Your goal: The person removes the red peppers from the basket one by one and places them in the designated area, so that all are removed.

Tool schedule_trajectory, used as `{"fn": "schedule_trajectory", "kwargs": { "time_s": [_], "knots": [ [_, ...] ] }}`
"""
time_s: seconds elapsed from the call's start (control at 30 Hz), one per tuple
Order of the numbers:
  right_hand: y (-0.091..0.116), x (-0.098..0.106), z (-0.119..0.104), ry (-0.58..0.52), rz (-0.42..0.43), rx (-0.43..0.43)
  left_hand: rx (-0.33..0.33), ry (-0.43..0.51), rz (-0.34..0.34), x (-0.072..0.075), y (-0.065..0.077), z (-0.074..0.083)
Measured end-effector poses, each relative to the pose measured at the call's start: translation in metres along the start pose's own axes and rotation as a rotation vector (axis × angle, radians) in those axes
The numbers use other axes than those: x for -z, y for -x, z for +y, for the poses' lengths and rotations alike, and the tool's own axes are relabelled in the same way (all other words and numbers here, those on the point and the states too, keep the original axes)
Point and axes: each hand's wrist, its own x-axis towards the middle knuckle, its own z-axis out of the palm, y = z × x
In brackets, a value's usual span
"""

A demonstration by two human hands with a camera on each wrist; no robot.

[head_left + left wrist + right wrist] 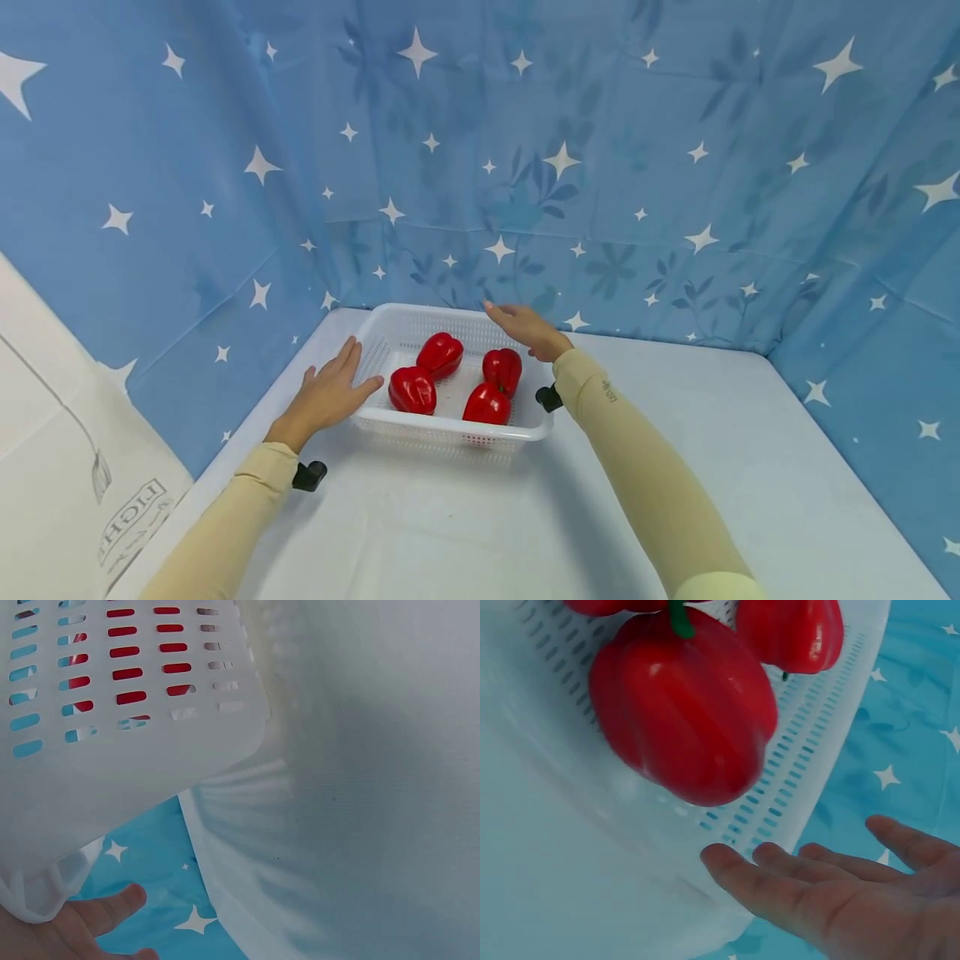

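A white perforated plastic basket [450, 425] stands on the white table, with several red bell peppers [412, 390] lying in it. My left hand [330, 396] is at the basket's left end, fingers spread and straight, the thumb over the rim. In the left wrist view, part of that hand [97, 922] shows beside the basket's end wall [150, 780]. At the far right corner, my right hand [528, 329] reaches over the rim with extended fingers. The right wrist view shows this hand [840, 892] by the basket's edge, below a large bell pepper [682, 712] with a green stem.
The white tabletop [675, 433] extends to the right and in front of the basket. A blue curtain [465, 167] with white stars hangs close behind and along both sides. Printed cream cloth [67, 433] drapes at the left.
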Motion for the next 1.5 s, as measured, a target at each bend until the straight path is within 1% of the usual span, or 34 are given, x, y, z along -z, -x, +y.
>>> {"fn": "schedule_trajectory", "kwargs": {
  "time_s": [0.23,0.37,0.5,0.63,0.93,1.13,1.33,1.5],
  "knots": [
    [-0.003,-0.003,0.009,0.011,-0.011,-0.076,-0.003,-0.006,0.003,0.0,-0.001,0.0],
    [-0.006,-0.005,0.014,-0.001,-0.018,-0.122,-0.007,-0.004,0.004,-0.001,-0.001,0.001],
    [-0.008,-0.007,0.019,0.002,-0.028,-0.145,-0.005,0.001,0.001,-0.002,-0.002,0.0],
    [-0.009,-0.009,0.022,0.014,-0.03,-0.144,-0.005,0.002,0.0,-0.001,-0.002,0.0],
    [-0.012,-0.013,0.019,0.053,-0.047,-0.143,-0.006,0.008,0.004,0.002,-0.002,0.001],
    [-0.017,-0.02,0.024,0.081,0.001,-0.129,-0.001,0.012,0.003,0.001,-0.002,0.0],
    [-0.019,-0.026,0.03,0.068,0.036,-0.115,-0.007,0.017,0.008,-0.001,-0.002,0.001],
    [-0.019,-0.028,0.03,0.035,0.032,-0.12,-0.008,0.011,0.011,-0.001,-0.002,0.0]
  ]
}}
